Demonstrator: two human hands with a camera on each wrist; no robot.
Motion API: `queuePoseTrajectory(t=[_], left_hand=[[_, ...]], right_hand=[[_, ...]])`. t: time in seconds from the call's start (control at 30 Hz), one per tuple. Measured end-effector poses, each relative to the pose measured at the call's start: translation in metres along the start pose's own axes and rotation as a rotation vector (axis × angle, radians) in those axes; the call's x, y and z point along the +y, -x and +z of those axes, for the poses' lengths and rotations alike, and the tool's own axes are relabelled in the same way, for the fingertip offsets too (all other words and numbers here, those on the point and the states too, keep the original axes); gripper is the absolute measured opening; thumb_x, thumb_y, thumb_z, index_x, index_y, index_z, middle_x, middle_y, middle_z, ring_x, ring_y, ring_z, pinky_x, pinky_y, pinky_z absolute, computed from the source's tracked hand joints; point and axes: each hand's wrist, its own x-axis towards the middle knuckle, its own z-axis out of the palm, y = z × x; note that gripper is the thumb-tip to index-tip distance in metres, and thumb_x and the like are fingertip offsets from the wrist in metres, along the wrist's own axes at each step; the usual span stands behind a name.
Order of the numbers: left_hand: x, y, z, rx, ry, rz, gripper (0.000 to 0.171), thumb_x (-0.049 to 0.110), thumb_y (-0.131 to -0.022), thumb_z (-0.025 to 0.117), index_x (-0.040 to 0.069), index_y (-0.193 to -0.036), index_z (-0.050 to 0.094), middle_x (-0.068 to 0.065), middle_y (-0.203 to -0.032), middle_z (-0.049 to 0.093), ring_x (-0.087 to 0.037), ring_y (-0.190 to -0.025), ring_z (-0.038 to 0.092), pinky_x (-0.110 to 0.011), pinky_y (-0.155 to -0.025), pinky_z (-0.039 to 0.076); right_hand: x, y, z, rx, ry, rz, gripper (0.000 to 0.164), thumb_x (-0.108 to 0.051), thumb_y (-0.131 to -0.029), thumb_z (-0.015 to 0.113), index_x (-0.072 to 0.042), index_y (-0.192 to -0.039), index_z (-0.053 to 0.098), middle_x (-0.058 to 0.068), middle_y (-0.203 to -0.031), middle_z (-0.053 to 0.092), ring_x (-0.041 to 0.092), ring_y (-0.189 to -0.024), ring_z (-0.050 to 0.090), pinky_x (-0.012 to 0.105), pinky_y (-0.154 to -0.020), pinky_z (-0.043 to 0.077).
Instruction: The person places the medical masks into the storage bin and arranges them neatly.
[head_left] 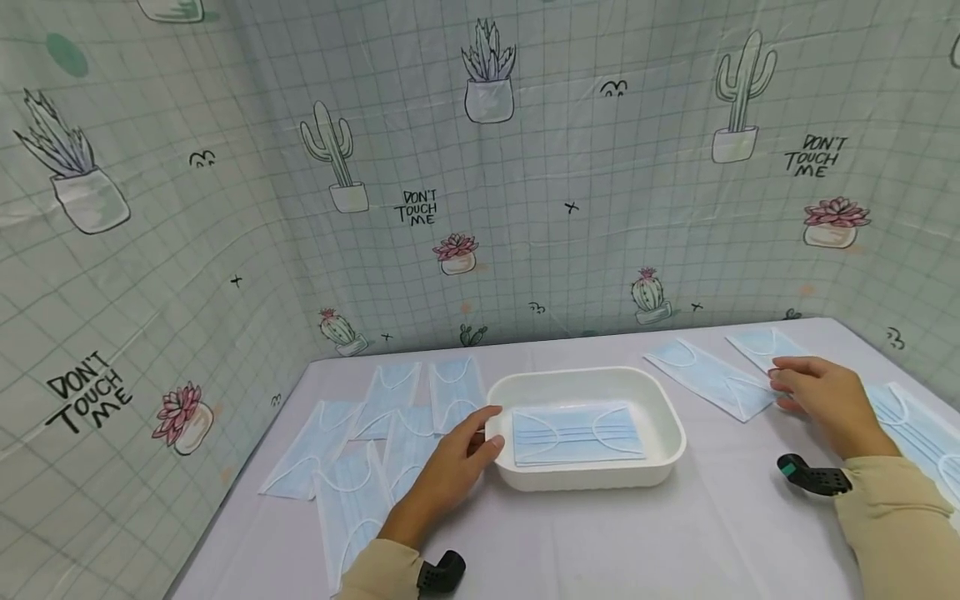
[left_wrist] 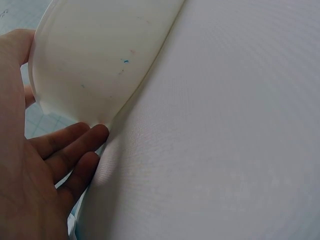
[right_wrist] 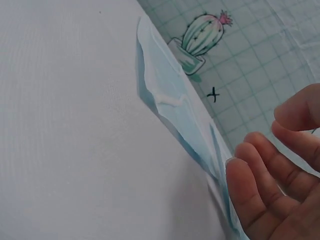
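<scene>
A white plastic tray (head_left: 585,477) stands mid-table with light blue face masks (head_left: 577,433) lying flat inside, ear loops on top. My left hand (head_left: 450,467) holds the tray's left edge, thumb and forefinger at the rim; in the left wrist view the other fingers (left_wrist: 75,150) reach the tray's base. On the right, my right hand (head_left: 825,404) hovers by a mask (head_left: 708,379) and a second mask (head_left: 765,343) behind it. Its fingers (right_wrist: 245,187) are loosely bent, with nothing visible between them. A mask (right_wrist: 175,100) lies beside them in the right wrist view.
Several masks (head_left: 401,425) lie spread left of the tray, some overlapping. More masks (head_left: 911,425) lie at the right edge, partly behind the right forearm. A patterned cloth wall (head_left: 525,167) rises behind and on both sides of the white-covered table (head_left: 600,550).
</scene>
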Motion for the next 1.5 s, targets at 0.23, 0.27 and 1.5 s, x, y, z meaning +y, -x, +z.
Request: queuePoseTrajectory(t=[0.23,0.27,1.5], left_hand=[[0.0,-0.003,0.001,-0.001,0.0,0.011,0.05,0.04,-0.104,0.051,0.023,-0.151,0.044,-0.006,-0.131,0.061,-0.017,-0.11,0.059,-0.04,-0.091,0.049],[-0.001,-0.003,0.001,-0.001,0.0,0.011,0.05,0.04,-0.104,0.051,0.023,-0.151,0.044,-0.006,-0.13,0.061,-0.016,-0.11,0.059,-0.04,-0.091,0.049],[-0.001,0.0,0.001,0.008,-0.007,0.007,0.051,0.04,-0.104,0.051,0.021,-0.151,0.044,-0.007,-0.131,0.061,-0.018,-0.112,0.06,-0.041,-0.092,0.049]], right_hand=[[0.004,-0.003,-0.004,0.017,0.048,0.017,0.07,-0.046,-0.102,0.051,0.006,-0.148,0.041,0.027,-0.141,0.045,-0.004,-0.079,0.06,0.021,-0.066,0.053],[0.005,-0.004,-0.004,0.013,0.061,0.021,0.07,-0.046,-0.102,0.052,0.006,-0.147,0.041,0.028,-0.141,0.045,-0.002,-0.078,0.06,0.02,-0.065,0.052],[0.002,-0.007,0.02,-0.02,0.473,-0.07,0.049,-0.015,-0.089,0.067,0.012,-0.127,0.053,0.039,-0.12,0.052,0.055,-0.106,0.05,0.063,-0.083,0.042]])
